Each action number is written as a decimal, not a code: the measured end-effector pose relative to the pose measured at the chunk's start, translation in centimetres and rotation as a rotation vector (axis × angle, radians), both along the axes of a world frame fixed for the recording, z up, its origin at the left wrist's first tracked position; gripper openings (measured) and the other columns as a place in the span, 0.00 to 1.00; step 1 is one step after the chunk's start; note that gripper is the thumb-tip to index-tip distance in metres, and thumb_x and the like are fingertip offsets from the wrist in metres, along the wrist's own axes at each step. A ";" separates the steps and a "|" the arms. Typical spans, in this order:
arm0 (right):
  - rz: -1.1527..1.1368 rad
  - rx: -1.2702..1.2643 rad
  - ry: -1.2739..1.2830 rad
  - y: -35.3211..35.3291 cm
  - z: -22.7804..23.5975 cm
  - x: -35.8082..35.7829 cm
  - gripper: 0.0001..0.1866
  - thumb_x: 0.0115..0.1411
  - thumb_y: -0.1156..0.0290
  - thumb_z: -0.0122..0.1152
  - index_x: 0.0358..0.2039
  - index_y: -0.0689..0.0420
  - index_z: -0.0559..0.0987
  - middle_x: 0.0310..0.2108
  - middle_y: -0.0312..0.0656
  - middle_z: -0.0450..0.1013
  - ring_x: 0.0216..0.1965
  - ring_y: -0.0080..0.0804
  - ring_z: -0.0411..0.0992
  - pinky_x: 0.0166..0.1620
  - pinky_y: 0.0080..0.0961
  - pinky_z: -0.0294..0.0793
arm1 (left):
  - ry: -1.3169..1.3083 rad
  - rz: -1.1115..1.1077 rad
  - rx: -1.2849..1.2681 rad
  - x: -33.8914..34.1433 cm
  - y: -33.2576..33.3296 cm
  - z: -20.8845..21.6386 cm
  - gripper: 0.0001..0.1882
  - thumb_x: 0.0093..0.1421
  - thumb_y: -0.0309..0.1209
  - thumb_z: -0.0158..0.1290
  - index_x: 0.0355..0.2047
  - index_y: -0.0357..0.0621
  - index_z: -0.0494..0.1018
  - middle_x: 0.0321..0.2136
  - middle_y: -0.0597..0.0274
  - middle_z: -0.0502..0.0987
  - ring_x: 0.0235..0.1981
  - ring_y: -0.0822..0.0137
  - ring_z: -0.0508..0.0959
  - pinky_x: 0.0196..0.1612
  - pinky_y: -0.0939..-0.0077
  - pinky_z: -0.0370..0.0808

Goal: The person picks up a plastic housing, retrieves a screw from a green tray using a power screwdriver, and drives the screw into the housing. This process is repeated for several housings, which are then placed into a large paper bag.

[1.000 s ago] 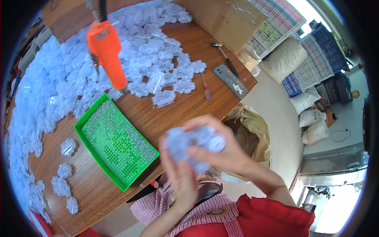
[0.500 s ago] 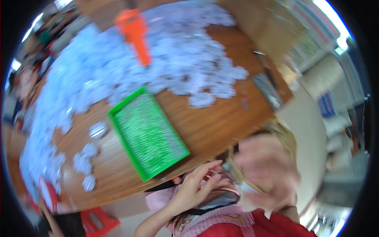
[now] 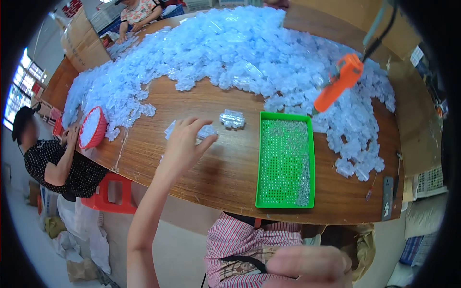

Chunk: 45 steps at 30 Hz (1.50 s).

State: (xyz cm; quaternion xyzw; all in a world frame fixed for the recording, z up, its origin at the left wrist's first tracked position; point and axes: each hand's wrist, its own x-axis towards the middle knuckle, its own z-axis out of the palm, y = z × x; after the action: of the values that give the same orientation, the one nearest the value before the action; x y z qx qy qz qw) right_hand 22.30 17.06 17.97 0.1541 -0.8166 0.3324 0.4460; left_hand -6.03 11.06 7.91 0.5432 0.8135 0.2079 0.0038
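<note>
My left hand [image 3: 187,144] reaches over the wooden table, fingers apart and holding nothing that I can see. Right by its fingers lie clear plastic pieces [image 3: 207,132], partly covered by the hand. One more clear plastic piece [image 3: 232,119] rests a little to the right of the fingertips. Low in the view, in front of my striped apron [image 3: 230,240], my right hand [image 3: 307,265] is smeared by motion, so its fingers cannot be read. A green perforated tray [image 3: 311,168] with many small silvery metal parts stands at the table's front, right of my left hand.
A large heap of clear bluish plastic pieces [image 3: 206,53] spreads across the back. An orange hand tool [image 3: 338,82] hangs from a cord over its right part. A dark flat object [image 3: 387,197] lies at the right edge. A co-worker [image 3: 62,165] sits left by a red basket [image 3: 101,130].
The view has swung leftward, so the tray now appears further right. My left hand has left my lap for the plastic pieces on the table. My right hand now appears lower, before the apron.
</note>
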 end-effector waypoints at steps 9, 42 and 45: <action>-0.662 0.167 -0.308 2.9 -3.1 2.8 0.21 0.39 0.81 0.62 0.38 0.59 0.76 0.39 0.49 0.71 0.41 0.47 0.70 0.44 0.37 0.71 | 0.126 -0.335 -0.032 -4.4 7.6 -8.1 0.32 0.43 0.33 0.63 0.49 0.45 0.66 0.50 0.53 0.69 0.56 0.49 0.66 0.57 0.58 0.64; -0.362 -0.780 -0.226 24.4 -5.6 -3.9 0.32 0.59 0.67 0.60 0.60 0.60 0.57 0.49 0.46 0.68 0.49 0.34 0.68 0.57 0.36 0.62 | -1.962 -0.055 -0.107 14.4 -8.1 -5.4 0.20 0.64 0.30 0.50 0.50 0.34 0.54 0.40 0.56 0.74 0.41 0.74 0.74 0.43 0.80 0.74; -0.178 -0.805 -0.297 23.5 -6.1 -5.1 0.28 0.59 0.71 0.60 0.58 0.60 0.61 0.46 0.45 0.72 0.45 0.30 0.71 0.51 0.33 0.69 | -2.041 -0.032 -0.056 17.1 -8.7 -7.3 0.25 0.65 0.33 0.50 0.56 0.34 0.53 0.43 0.59 0.72 0.44 0.73 0.73 0.45 0.78 0.73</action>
State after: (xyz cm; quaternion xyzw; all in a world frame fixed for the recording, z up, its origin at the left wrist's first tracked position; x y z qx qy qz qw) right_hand 17.20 40.54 11.90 -0.1524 -0.6872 0.6030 0.3753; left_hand 11.02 2.35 0.59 0.1175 0.4191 0.5526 0.7108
